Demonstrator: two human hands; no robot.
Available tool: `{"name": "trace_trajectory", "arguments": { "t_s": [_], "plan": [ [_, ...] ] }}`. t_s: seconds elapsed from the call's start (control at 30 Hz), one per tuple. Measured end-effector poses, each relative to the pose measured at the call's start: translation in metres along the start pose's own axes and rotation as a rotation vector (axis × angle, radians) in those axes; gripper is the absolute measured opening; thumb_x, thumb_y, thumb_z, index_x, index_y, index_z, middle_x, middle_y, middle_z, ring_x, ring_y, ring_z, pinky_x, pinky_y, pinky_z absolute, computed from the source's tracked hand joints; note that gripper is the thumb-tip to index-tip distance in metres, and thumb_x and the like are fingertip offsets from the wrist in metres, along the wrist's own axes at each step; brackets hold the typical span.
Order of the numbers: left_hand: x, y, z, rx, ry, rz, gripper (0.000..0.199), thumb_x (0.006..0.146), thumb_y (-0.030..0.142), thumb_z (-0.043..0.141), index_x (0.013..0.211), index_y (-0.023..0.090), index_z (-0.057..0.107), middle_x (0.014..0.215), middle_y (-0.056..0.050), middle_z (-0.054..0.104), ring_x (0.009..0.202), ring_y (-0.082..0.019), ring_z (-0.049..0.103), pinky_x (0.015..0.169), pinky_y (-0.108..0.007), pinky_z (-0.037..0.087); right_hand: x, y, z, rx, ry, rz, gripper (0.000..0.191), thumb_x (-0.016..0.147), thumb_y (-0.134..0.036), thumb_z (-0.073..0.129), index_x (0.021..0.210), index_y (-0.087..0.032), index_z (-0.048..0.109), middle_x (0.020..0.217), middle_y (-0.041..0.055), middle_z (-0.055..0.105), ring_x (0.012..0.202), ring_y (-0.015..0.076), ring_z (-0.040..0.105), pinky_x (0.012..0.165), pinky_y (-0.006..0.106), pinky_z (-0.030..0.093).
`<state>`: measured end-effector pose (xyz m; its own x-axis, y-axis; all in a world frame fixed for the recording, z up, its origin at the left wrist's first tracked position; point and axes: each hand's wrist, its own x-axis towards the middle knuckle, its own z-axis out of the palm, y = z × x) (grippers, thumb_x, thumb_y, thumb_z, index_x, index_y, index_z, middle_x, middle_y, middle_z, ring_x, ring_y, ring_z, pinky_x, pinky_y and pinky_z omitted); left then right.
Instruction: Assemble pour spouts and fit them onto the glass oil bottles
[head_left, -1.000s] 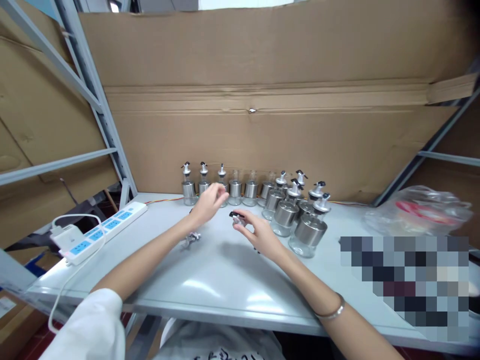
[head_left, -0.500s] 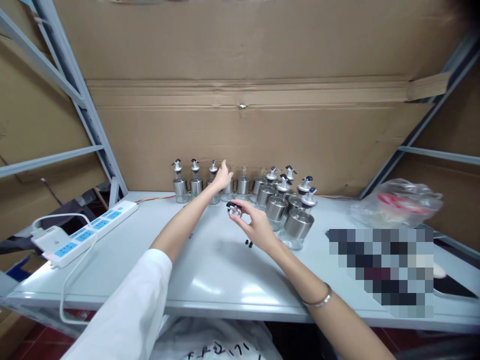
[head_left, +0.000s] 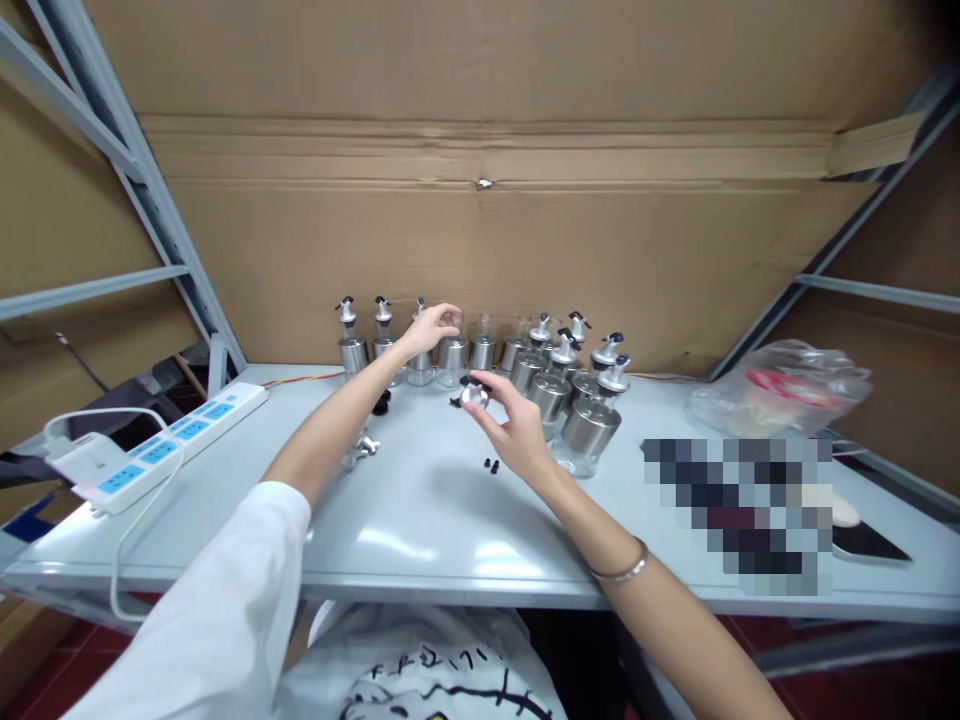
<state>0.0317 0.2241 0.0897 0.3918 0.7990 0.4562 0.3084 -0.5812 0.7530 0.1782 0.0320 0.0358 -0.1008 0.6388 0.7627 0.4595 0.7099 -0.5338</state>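
Observation:
At the back row, my left hand (head_left: 432, 328) has its fingers closed round the neck of a glass bottle (head_left: 452, 358) with a steel sleeve and no spout on it. My right hand (head_left: 517, 425) pinches a silver pourer spout (head_left: 475, 397) with black parts between thumb and fingers, above the table and in front of that bottle. Left of the held bottle stand several bottles (head_left: 353, 352) fitted with spouts. Open-necked bottles (head_left: 482, 350) stand to its right. Several bottles with spouts (head_left: 591, 430) are grouped beyond my right hand.
Small black caps (head_left: 491, 466) lie on the table (head_left: 420, 500). Loose silver spouts (head_left: 366, 445) and black pieces (head_left: 382, 403) are beside my left forearm. A power strip (head_left: 172, 445) lies at left; a plastic bag (head_left: 780, 390) and a blurred-out patch are at right. Cardboard (head_left: 480, 250) backs the table.
My left hand has moved from above the back row onto a bottle's neck and closed round it. My right hand still holds the pourer spout. The view has tilted slightly.

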Motion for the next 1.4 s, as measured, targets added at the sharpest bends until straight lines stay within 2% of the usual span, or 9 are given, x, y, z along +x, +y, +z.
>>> {"name": "trace_trajectory", "arguments": {
  "t_s": [0.1, 0.2, 0.3, 0.43, 0.63, 0.87, 1.1, 1.27, 1.4],
  "plan": [
    [-0.013, 0.028, -0.01, 0.024, 0.013, 0.081, 0.036, 0.073, 0.008, 0.063, 0.109, 0.013, 0.058, 0.11, -0.008, 0.062, 0.097, -0.018, 0.059, 0.098, -0.037, 0.044, 0.0, 0.001, -0.001, 0.058, 0.199, 0.027, 0.038, 0.09, -0.038, 0.053, 0.124, -0.022, 0.05, 0.114, 0.0108, 0.065, 0.095, 0.0202, 0.066, 0.083, 0.035, 0.055],
    [-0.036, 0.058, -0.02, 0.137, 0.141, 0.266, 0.036, 0.08, 0.015, 0.059, 0.116, 0.015, 0.053, 0.113, -0.008, 0.057, 0.107, -0.02, 0.055, 0.101, -0.039, 0.041, 0.001, 0.002, -0.004, 0.105, 0.305, -0.013, 0.037, 0.094, -0.04, 0.044, 0.127, -0.024, 0.047, 0.11, 0.0091, 0.065, 0.093, 0.0184, 0.066, 0.079, 0.034, 0.056],
    [-0.076, 0.084, -0.018, 0.03, 0.189, 0.297, 0.032, 0.089, 0.02, 0.05, 0.121, 0.018, 0.046, 0.115, -0.006, 0.049, 0.112, -0.02, 0.053, 0.099, -0.039, 0.043, 0.001, 0.0, -0.008, 0.054, 0.33, -0.055, 0.029, 0.097, -0.039, 0.037, 0.109, -0.024, 0.059, 0.098, 0.006, 0.067, 0.085, 0.0173, 0.065, 0.073, 0.034, 0.056],
    [-0.147, 0.103, 0.0, -0.169, 0.093, 0.3, 0.019, 0.091, 0.028, 0.051, 0.108, 0.021, 0.047, 0.103, -0.003, 0.045, 0.088, -0.013, 0.059, 0.085, -0.033, 0.052, -0.001, -0.006, -0.01, 0.088, 0.335, -0.143, 0.027, 0.097, -0.037, 0.04, 0.088, -0.023, 0.062, 0.093, 0.0057, 0.067, 0.085, 0.0189, 0.063, 0.075, 0.037, 0.054],
    [-0.214, 0.117, 0.015, -0.378, -0.088, 0.373, 0.014, 0.094, 0.026, 0.05, 0.107, 0.029, 0.047, 0.107, -0.001, 0.04, 0.086, -0.011, 0.061, 0.079, -0.031, 0.057, -0.009, -0.024, -0.006, 0.188, 0.282, -0.227, 0.031, 0.095, -0.037, 0.042, 0.124, -0.027, 0.047, 0.114, 0.0085, 0.063, 0.082, 0.0185, 0.067, 0.069, 0.036, 0.056],
    [-0.228, 0.118, 0.021, -0.46, -0.133, 0.491, 0.036, 0.092, 0.015, 0.05, 0.12, 0.035, 0.038, 0.107, -0.001, 0.041, 0.09, -0.01, 0.06, 0.08, -0.029, 0.059, -0.019, -0.041, -0.011, 0.228, 0.171, -0.387, 0.034, 0.093, -0.031, 0.047, 0.127, -0.031, 0.048, 0.119, 0.0072, 0.064, 0.093, 0.0223, 0.069, 0.071, 0.039, 0.059],
    [-0.23, 0.098, 0.03, -0.425, -0.123, 0.532, 0.048, 0.091, 0.019, 0.054, 0.126, 0.038, 0.028, 0.109, -0.002, 0.04, 0.092, -0.01, 0.056, 0.082, -0.029, 0.057, -0.023, -0.042, -0.009, 0.217, 0.061, -0.429, 0.059, 0.089, -0.044, 0.047, 0.144, -0.027, 0.033, 0.141, 0.013, 0.048, 0.116, 0.0305, 0.06, 0.079, 0.044, 0.06],
    [-0.23, 0.089, 0.032, -0.425, -0.176, 0.528, 0.058, 0.089, 0.019, 0.057, 0.13, 0.039, 0.022, 0.122, -0.006, 0.041, 0.092, -0.011, 0.059, 0.08, -0.03, 0.058, -0.021, -0.042, -0.01, 0.193, 0.018, -0.498, 0.067, 0.082, -0.043, 0.059, 0.142, -0.023, 0.038, 0.13, 0.0129, 0.06, 0.113, 0.031, 0.062, 0.081, 0.044, 0.059],
    [-0.226, 0.085, 0.033, -0.385, -0.176, 0.583, 0.077, 0.087, 0.019, 0.06, 0.14, 0.042, 0.009, 0.139, -0.013, 0.039, 0.096, -0.015, 0.064, 0.082, -0.034, 0.058, -0.018, -0.045, -0.011, 0.131, 0.021, -0.553, 0.058, 0.079, -0.035, 0.062, 0.135, -0.026, 0.049, 0.122, 0.009, 0.066, 0.097, 0.0246, 0.069, 0.079, 0.037, 0.059]
  ]
}}
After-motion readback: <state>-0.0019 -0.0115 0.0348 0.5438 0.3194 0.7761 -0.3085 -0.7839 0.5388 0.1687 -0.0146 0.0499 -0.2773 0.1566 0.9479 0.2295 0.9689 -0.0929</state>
